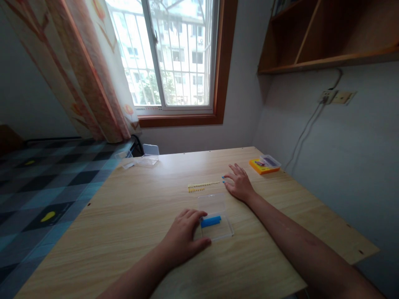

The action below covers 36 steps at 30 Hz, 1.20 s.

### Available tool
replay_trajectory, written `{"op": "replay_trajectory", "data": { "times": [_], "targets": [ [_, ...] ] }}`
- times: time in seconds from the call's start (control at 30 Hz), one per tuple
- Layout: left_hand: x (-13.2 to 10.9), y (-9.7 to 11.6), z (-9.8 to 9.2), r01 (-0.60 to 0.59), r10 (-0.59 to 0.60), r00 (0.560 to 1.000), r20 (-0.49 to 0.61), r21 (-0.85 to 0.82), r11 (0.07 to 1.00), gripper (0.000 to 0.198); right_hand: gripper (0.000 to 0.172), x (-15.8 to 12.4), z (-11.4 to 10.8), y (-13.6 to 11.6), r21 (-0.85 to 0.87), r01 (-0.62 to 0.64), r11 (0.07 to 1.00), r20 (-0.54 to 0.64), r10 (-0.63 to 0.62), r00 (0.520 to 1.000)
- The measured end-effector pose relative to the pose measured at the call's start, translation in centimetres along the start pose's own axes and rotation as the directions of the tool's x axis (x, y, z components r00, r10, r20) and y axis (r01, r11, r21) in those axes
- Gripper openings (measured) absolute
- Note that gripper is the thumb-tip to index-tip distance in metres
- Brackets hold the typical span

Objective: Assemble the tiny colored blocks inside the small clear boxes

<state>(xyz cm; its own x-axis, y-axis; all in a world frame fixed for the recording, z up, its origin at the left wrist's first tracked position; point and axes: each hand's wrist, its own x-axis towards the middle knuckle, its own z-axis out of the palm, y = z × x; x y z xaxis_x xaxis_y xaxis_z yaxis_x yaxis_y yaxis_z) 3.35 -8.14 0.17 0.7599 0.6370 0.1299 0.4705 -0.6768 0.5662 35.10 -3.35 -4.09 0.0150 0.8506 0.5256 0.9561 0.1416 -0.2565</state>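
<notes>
A clear plastic box (226,236) lies with its lid (212,202) folded back on the table, and blue stick-like pieces (211,221) lie together at its left side. My left hand (187,234) grips the box's left side, thumb at the near edge and fingers at the far one. Beyond the box, my right hand (239,182) rests low over the table with fingers apart. Two small blue bits (223,179) show at its thumb and index fingertips; whether they are held or lie on the table is unclear. Left of them run two rows of small yellowish pieces (202,185).
An orange-yellow box (263,167) with a clear plastic case (270,161) sits at the table's far right. Another clear open case (150,158) stands at the far left. A bed (56,199) borders the table's left side, and a wall (336,166) its right.
</notes>
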Motion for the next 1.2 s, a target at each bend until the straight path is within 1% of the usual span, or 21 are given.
{"op": "replay_trajectory", "data": {
  "times": [0.1, 0.27, 0.43, 0.57, 0.7, 0.77, 0.87, 0.93, 1.07, 1.2],
  "targets": [
    [0.0, 0.0, 0.0, 0.005, -0.005, 1.0, -0.001, 0.001, 1.0, 0.057, 0.018, 0.0, 0.0, -0.4, -0.014, -0.022, 1.0, 0.014, 0.022, 1.0],
    [0.1, -0.1, 0.0, 0.004, -0.004, 1.0, -0.007, -0.002, 1.0, 0.058, 0.018, 0.5, 0.1, -1.0, -0.037, -0.059, 0.998, 0.046, 0.061, 0.997],
    [0.0, -0.2, 0.1, -0.005, 0.005, 1.0, -0.011, 0.002, 1.0, 0.057, 0.018, 0.7, 0.0, -1.1, -0.033, -0.06, 0.998, 0.058, 0.061, 0.996],
    [0.0, -0.2, 0.1, -0.012, 0.012, 1.0, -0.017, 0.003, 1.0, 0.056, 0.018, 0.2, -0.6, -1.1, -0.026, -0.036, 0.999, 0.083, 0.038, 0.996],
    [-0.1, -0.2, 0.1, -0.012, 0.012, 1.0, -0.014, 0.005, 1.0, 0.057, 0.016, -0.5, -1.4, -0.9, -0.014, 0.004, 1.0, 0.125, -0.002, 0.992],
    [-0.1, -0.3, 0.1, -0.012, 0.012, 1.0, -0.014, 0.002, 1.0, 0.057, 0.017, -0.8, -1.9, -0.8, -0.003, 0.009, 1.0, 0.151, -0.009, 0.988],
    [-0.2, -0.2, 0.0, -0.008, 0.008, 1.0, -0.013, -0.002, 1.0, 0.057, 0.026, -1.1, -2.5, -0.7, 0.021, -0.011, 1.0, 0.182, 0.007, 0.983],
    [-0.2, -0.1, 0.0, -0.006, 0.006, 1.0, -0.009, -0.001, 1.0, 0.057, 0.028, -1.1, -2.9, -0.8, 0.033, -0.023, 0.999, 0.197, 0.016, 0.98],
    [-0.2, 0.0, 0.0, -0.007, 0.007, 1.0, -0.006, 0.004, 1.0, 0.057, 0.02, -0.9, -3.2, -1.4, 0.034, -0.037, 0.999, 0.236, 0.028, 0.971],
    [-0.1, 0.0, 0.0, -0.006, 0.006, 1.0, -0.002, -0.002, 1.0, 0.057, 0.02, -0.8, -3.6, -1.9, 0.008, -0.079, 0.997, 0.27, 0.074, 0.96]
  ]
}}
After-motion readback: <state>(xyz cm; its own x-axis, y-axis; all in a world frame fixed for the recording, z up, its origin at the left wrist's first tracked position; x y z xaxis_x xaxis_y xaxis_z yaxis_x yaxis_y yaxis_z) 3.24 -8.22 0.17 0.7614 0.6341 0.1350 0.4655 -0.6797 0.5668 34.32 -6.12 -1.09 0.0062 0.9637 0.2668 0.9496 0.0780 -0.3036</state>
